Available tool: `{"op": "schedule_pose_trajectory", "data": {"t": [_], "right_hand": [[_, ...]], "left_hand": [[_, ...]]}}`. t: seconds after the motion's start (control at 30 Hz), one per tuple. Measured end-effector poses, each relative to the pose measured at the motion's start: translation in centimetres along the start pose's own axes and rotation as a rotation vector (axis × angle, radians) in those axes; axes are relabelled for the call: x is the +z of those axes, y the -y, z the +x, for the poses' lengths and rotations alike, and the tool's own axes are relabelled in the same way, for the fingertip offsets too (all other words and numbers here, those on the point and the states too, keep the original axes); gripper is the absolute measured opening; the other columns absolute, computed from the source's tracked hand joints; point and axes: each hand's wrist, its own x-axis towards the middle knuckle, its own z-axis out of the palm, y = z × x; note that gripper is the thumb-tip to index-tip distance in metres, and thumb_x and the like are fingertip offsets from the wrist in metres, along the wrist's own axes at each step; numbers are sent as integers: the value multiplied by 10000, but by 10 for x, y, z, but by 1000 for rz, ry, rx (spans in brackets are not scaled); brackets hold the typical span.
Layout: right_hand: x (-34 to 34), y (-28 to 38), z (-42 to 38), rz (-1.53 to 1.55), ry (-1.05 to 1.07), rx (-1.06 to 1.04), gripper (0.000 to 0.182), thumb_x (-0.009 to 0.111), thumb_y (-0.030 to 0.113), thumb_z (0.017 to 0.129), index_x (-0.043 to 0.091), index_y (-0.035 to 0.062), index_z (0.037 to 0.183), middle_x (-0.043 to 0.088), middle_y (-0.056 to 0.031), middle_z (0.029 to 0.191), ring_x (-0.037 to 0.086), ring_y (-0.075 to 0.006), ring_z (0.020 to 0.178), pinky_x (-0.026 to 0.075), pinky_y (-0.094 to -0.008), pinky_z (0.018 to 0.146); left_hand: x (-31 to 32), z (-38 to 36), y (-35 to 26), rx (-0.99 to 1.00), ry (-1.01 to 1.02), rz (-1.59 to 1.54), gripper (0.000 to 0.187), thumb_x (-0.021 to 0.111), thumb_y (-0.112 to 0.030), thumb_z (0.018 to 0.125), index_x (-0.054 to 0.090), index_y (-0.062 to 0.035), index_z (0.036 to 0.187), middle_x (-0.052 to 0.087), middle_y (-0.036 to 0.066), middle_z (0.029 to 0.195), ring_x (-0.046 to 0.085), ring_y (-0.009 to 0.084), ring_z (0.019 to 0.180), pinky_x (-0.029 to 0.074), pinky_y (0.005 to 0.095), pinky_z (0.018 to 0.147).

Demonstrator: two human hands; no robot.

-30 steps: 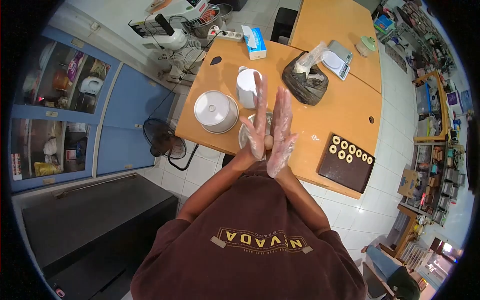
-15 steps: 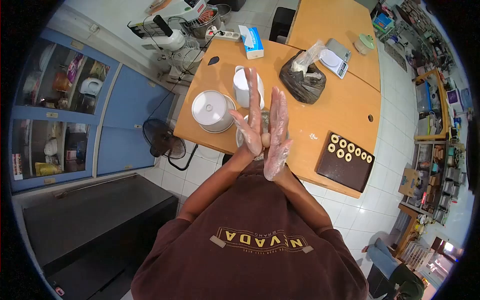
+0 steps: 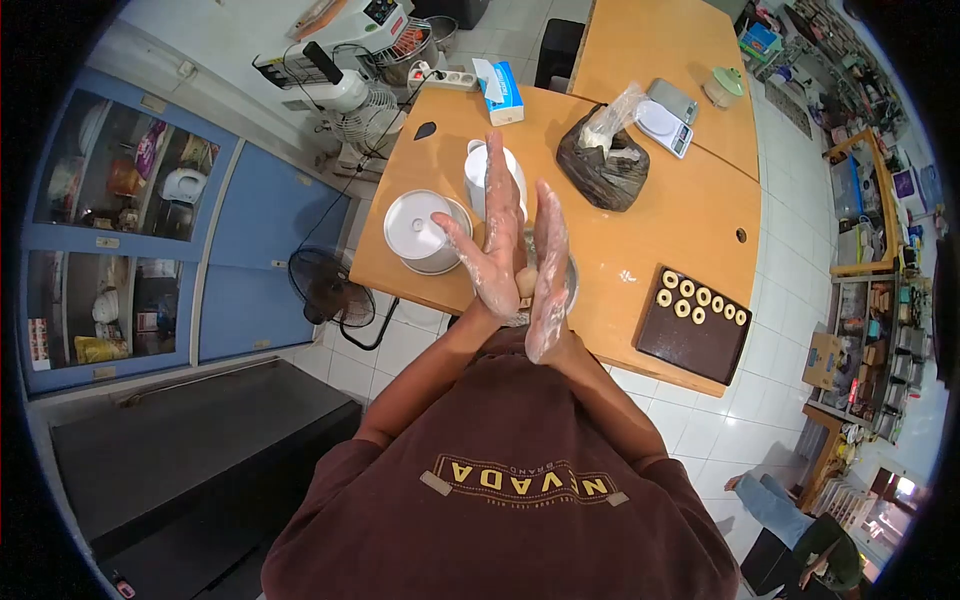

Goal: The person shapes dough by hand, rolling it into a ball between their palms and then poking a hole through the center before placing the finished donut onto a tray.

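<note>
A small ball of dough (image 3: pixel 527 281) sits between my two palms, above a metal bowl (image 3: pixel 571 284) at the table's front edge. My left hand (image 3: pixel 493 240), dusted white, has its fingers stretched out and its thumb spread to the left. On the other side of the dough, my right hand (image 3: pixel 549 275) is upright and flat, its fingers straight and side by side. The hands partly hide the bowl. To the right, a dark tray (image 3: pixel 690 343) holds several dough rings (image 3: pixel 703 296). White lidded containers (image 3: pixel 418 225) stand left of and behind my left hand.
On the wooden table (image 3: pixel 640 240) are a black plastic bag (image 3: pixel 603 170), a scale (image 3: pixel 664 128), a tissue box (image 3: pixel 503 95) and a green-lidded jar (image 3: pixel 724 88). A fan (image 3: pixel 330 285) stands left. Another person (image 3: pixel 775 510) is at the lower right.
My left hand has shifted slightly left, its thumb now over the round container's lid. My right hand has turned more edge-on. The dough has moved slightly left between the palms.
</note>
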Motion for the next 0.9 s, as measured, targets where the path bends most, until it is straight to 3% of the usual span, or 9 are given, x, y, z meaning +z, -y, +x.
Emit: {"op": "schedule_pose_trajectory", "data": {"t": [0.13,0.2,0.37,0.53,0.57,0.7,0.8,0.9], "right_hand": [[-1,32,8,50,-26,83,1023,180,785,990,12,26,1656,5,-221,1723,12,-387,1597,89,-567,1262],[-2,36,21,55,-83,3,1027,148,794,984,2,33,1658,2,-213,1727,-2,-372,1601,54,-555,1265],[-4,26,32,-42,-144,21,1036,127,802,977,-13,34,1657,1,-214,1728,-12,-370,1602,38,-548,1267],[12,19,15,5,-46,84,1045,105,811,970,-28,34,1656,0,-216,1729,-21,-368,1603,23,-541,1269],[14,22,13,40,-27,103,1047,101,813,969,-31,34,1656,0,-216,1730,-23,-367,1604,20,-539,1269],[16,42,19,54,-33,102,1054,84,819,963,-44,35,1656,-1,-217,1730,-31,-366,1604,8,-533,1271],[3,27,24,-335,-72,-101,1030,103,802,978,-17,39,1659,22,-218,1730,-3,-371,1605,24,-538,1271],[-2,23,27,-107,-143,15,987,133,745,1014,18,-3,1649,21,-235,1721,39,-391,1598,71,-531,1266]], "left_hand": [[-7,-12,10,11,77,302,1177,-59,-904,860,13,-51,1668,-42,108,1752,-80,282,1605,-75,443,1273],[2,-28,12,6,140,358,1195,-71,-914,844,11,-53,1668,-54,121,1750,-95,294,1603,-78,457,1272],[12,-29,-4,59,128,169,1200,-60,-917,845,8,-43,1666,-61,128,1748,-83,303,1606,-78,456,1271],[-5,2,-3,46,-17,54,1158,-12,-905,876,2,-61,1668,-43,86,1753,-60,263,1607,-76,442,1277],[-9,4,2,38,8,-10,1128,-45,-876,890,-15,-58,1667,-53,74,1755,-113,242,1604,-108,426,1268],[-12,-8,12,55,99,222,1184,-65,-902,855,0,-40,1664,-78,114,1749,-124,273,1602,-98,457,1266],[2,-25,9,98,176,309,1263,-103,-941,793,9,-31,1662,-75,152,1744,-109,311,1603,-78,487,1266],[10,-31,0,4,107,161,1311,-67,-976,768,19,-18,1660,-57,153,1746,-84,315,1606,-79,492,1261]]}}
